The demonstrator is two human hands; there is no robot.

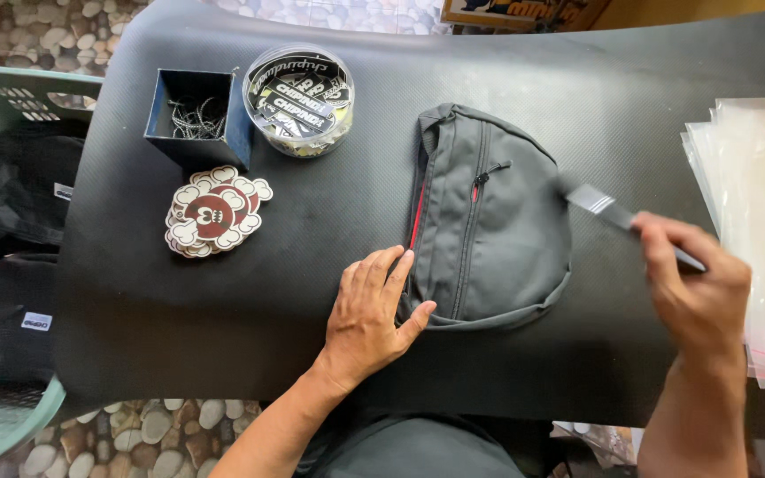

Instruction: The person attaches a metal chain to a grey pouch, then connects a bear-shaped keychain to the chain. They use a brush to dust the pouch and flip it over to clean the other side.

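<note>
The left hand (pixel 371 314) lies flat and spread on the black mat (pixel 312 221), fingers together and pointing away, its thumb and fingertips touching the near left edge of the grey pouch bag (pixel 489 221) as if to pin it in place. The right hand (pixel 697 288) is closed around the handle of a small flat brush (pixel 599 205), whose blurred bristle end meets the bag's right edge. This looks like a brushing-off step, the bag being held steady while its cloth is swept; a further stroke would call for firm pressure from the flat hand so the soft bag does not slide.

The bag sits at the middle of the mat, a rounded half-moon of woven fabric with two zip lines and a red trim. The mat is dark with a fine weave pattern. At the right lies a stack of clear plastic sleeves (pixel 754 212). Farther left are cloud-edged round card tags (pixel 214 212), a dark square box of wire clips (pixel 192 115) and a clear round tub of labels (pixel 298 99). A green basket (pixel 2 88) with dark cloth stands far left.
</note>
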